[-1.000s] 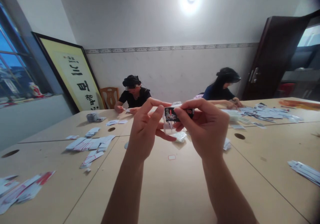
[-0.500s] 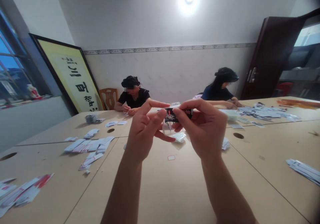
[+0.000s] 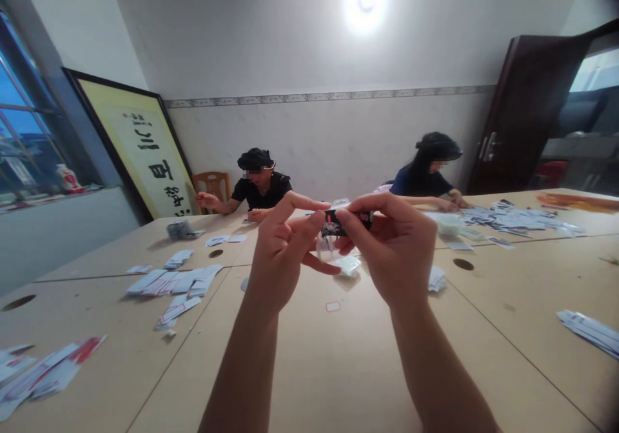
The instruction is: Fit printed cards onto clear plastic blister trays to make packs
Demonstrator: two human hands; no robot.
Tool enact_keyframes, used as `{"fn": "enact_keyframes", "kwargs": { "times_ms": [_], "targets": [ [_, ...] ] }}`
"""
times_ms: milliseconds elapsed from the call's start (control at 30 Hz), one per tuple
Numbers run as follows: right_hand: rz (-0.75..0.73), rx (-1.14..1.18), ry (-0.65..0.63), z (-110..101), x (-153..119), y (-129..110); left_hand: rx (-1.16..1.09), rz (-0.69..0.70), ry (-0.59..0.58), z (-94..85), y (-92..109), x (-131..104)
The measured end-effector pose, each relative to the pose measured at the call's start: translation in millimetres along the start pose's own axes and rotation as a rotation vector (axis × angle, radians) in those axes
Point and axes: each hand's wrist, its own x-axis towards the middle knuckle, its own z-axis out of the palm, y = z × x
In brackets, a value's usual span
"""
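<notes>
Between my two hands, raised above the table, is a small black printed card (image 3: 333, 225) with red and white marks. Clear plastic (image 3: 325, 248) shows below it and a bit above its top edge; whether the two are joined I cannot make out. My left hand (image 3: 283, 249) pinches the card's left end with the thumb in front, its lower fingers stretched under the plastic. With thumb and fingers closed, my right hand (image 3: 400, 246) grips the right part of the card. Behind and below them a clear plastic packet (image 3: 349, 266) lies on the table.
Several stacks of white cards (image 3: 171, 281) lie on the left of the table (image 3: 329, 368). One person (image 3: 264, 191) sits opposite at left, another (image 3: 423, 178) at right by a heap of cards (image 3: 512, 217). More white strips (image 3: 587, 330) rest at the right edge.
The person at left has lifted one hand out to the side. My hands keep nearly the same hold, the card slightly shifted; the view has moved a little.
</notes>
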Motion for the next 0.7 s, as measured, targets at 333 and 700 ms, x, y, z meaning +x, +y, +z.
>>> {"fn": "enact_keyframes", "kwargs": {
  "times_ms": [333,700],
  "targets": [
    [0.043,0.008,-0.010,3,3,11,0.059,0.044,-0.008,-2.6,-3,0],
    [0.038,0.015,-0.009,4,8,19,0.071,0.032,-0.013,-3.5,-6,0]
  ]
}}
